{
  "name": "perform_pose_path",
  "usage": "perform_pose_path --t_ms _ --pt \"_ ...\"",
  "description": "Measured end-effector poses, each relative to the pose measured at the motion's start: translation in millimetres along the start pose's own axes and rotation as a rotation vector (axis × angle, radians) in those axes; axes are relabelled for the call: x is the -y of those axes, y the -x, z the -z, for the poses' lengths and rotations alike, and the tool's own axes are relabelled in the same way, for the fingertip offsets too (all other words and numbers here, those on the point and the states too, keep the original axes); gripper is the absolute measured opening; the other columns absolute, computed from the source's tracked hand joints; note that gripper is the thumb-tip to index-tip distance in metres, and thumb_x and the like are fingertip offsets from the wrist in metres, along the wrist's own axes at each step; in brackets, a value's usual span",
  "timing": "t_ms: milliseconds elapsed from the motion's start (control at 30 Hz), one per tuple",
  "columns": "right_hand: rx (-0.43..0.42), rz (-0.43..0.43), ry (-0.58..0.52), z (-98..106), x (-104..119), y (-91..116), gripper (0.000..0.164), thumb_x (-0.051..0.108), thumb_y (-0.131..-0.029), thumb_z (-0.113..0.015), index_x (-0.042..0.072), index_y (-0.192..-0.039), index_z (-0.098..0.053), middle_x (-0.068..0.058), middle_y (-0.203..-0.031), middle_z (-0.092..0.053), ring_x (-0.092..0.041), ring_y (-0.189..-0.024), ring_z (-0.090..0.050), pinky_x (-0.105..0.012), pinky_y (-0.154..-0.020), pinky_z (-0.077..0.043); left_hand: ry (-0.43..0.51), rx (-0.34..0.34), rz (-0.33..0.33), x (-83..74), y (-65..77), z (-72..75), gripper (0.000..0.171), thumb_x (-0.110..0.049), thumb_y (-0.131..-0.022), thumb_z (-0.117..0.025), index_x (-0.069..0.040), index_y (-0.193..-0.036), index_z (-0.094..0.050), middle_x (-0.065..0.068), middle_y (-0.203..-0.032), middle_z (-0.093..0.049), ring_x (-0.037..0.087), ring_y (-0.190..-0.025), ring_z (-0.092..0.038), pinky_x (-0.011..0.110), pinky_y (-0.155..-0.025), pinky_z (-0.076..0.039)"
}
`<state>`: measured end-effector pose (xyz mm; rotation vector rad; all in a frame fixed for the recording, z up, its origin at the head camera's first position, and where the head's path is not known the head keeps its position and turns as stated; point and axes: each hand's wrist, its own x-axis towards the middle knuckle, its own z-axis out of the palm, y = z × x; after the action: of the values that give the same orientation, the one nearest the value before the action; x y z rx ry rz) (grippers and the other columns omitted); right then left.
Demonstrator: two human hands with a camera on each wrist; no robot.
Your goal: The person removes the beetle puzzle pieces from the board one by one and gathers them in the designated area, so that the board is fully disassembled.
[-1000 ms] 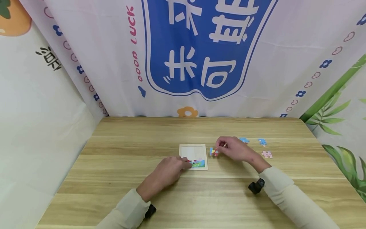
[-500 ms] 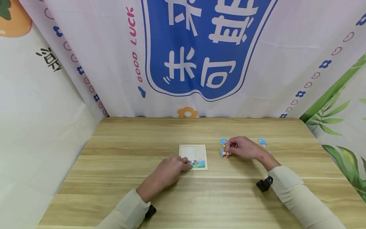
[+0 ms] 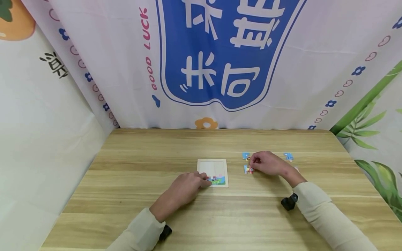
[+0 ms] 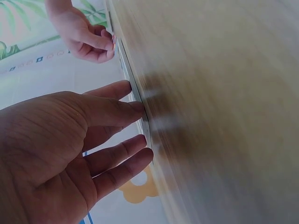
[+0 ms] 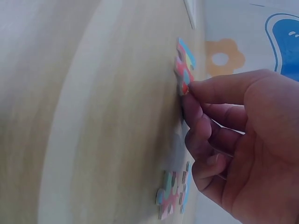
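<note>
A small square puzzle tray (image 3: 205,166) lies on the table, with colourful pieces fitted along its near side. My left hand (image 3: 185,186) rests on the tray's near left corner, fingers extended, covering part of the picture. To the right of the tray, my right hand (image 3: 268,163) pinches a red, yellow and blue jigsaw piece (image 5: 184,70) between thumb and fingertips, tilted up in the right wrist view. Just beyond it lies a blue jigsaw piece (image 3: 245,155).
Farther right lies another blue jigsaw piece (image 3: 288,156). A pink piece (image 3: 296,168) shows partly behind my right wrist. A printed curtain (image 3: 125,87) hangs at the back edge of the wooden table (image 3: 141,146).
My right hand has drawn back to the right with the pinched piece, away from the tray, and now holds nearly still. My left hand stays on the tray.
</note>
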<state>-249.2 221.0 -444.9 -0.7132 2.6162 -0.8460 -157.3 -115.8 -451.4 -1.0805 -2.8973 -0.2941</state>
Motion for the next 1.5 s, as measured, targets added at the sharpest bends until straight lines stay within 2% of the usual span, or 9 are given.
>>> perform_pose_path --t_ms 167,700,867,1033,1267,1500 --pt "-0.015 0.003 0.012 -1.0 -0.1 -0.3 0.012 0.004 -0.1 -0.062 0.009 -0.093 -0.07 0.001 -0.083 -0.065 -0.014 -0.072 -0.053 -0.033 -0.068 -0.045 -0.003 0.001 -0.002 -0.7 0.5 0.8 0.035 0.006 -0.096 -0.064 -0.017 -0.117 -0.081 0.004 -0.121 -0.072 0.023 -0.098 -0.069 0.036 -0.076 -0.058" --pt "-0.052 0.024 0.01 -5.2 -2.3 0.3 0.007 0.008 -0.101 -0.064 0.009 -0.096 -0.068 0.003 -0.085 -0.065 -0.014 -0.074 -0.055 -0.033 -0.069 -0.046 -0.013 -0.002 -0.009 -0.5 0.1 -0.6 0.028 -0.001 -0.099 -0.066 -0.017 -0.116 -0.081 0.003 -0.122 -0.072 0.023 -0.099 -0.069 0.036 -0.077 -0.058" --pt "-0.061 0.069 -0.005 -12.1 11.3 1.7 0.003 0.007 -0.1 -0.066 0.007 -0.101 -0.069 0.003 -0.086 -0.068 -0.013 -0.075 -0.059 -0.032 -0.07 -0.05 -0.014 0.0 -0.006 -1.1 0.1 -0.3 0.028 -0.001 -0.099 -0.066 -0.017 -0.116 -0.081 0.003 -0.121 -0.072 0.023 -0.099 -0.069 0.035 -0.077 -0.058" --pt "-0.105 0.15 0.075 -25.1 31.8 -0.8 0.007 0.009 -0.097 -0.071 0.01 -0.104 -0.072 0.007 -0.094 -0.067 -0.011 -0.084 -0.061 -0.034 -0.076 -0.052 -0.009 0.001 -0.007 -1.0 -0.2 -0.3 0.028 -0.001 -0.099 -0.066 -0.017 -0.115 -0.082 0.003 -0.12 -0.072 0.023 -0.099 -0.069 0.035 -0.077 -0.058" --pt "-0.099 0.189 0.071 -44.6 51.5 -3.5 0.017 0.011 -0.095 -0.074 0.009 -0.112 -0.072 0.005 -0.101 -0.068 -0.013 -0.092 -0.063 -0.035 -0.083 -0.054 -0.005 0.005 -0.002 -0.9 -1.0 0.9 0.026 -0.003 -0.1 -0.066 -0.017 -0.116 -0.081 0.003 -0.12 -0.072 0.022 -0.098 -0.069 0.036 -0.077 -0.059" --pt "-0.082 0.199 0.142 -59.8 61.4 -1.8 0.028 0.025 -0.094 -0.077 0.011 -0.118 -0.071 0.003 -0.107 -0.063 -0.013 -0.097 -0.06 -0.038 -0.088 -0.053 -0.014 0.015 -0.001 -0.9 -2.1 1.4 0.027 -0.003 -0.099 -0.067 -0.018 -0.117 -0.081 0.003 -0.119 -0.072 0.022 -0.097 -0.069 0.035 -0.076 -0.058"
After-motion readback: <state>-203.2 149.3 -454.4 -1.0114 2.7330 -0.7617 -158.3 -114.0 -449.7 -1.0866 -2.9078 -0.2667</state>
